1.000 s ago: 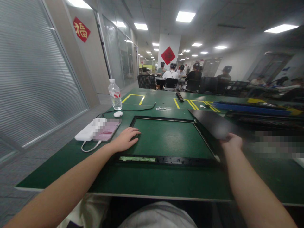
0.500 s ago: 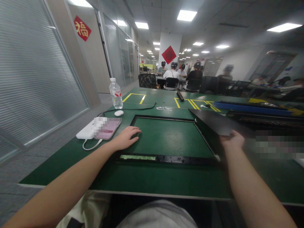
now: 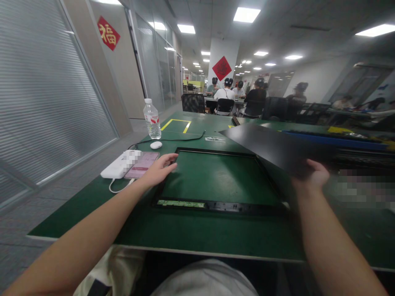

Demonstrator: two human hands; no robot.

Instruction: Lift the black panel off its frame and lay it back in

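A thin, dark flat panel [image 3: 271, 144] is held up at the right, gripped along its near edge by my right hand [image 3: 313, 176]. The panel tilts over the right side of a black rectangular frame [image 3: 234, 206] that lies flat on the green table [image 3: 216, 234]. A green circuit board strip [image 3: 180, 204] is set in the frame's near bar, at its left part. My left hand [image 3: 161, 167] is at the frame's left side, fingers stretched out and holding nothing. Whether its fingertips touch the frame I cannot tell. The panel hides the frame's far right corner.
Left of the frame are a white power bank [image 3: 115, 166], a phone [image 3: 143, 162], a white earbud case [image 3: 156, 145], a black cable [image 3: 185, 140] and a water bottle [image 3: 152, 119]. A blue tray [image 3: 333, 139] with dark parts stands at the right. Several people sit at tables behind.
My right hand has moved the panel up and a little rightward, to a flatter tilt over the frame's right side. My left hand has shifted slightly left and up.
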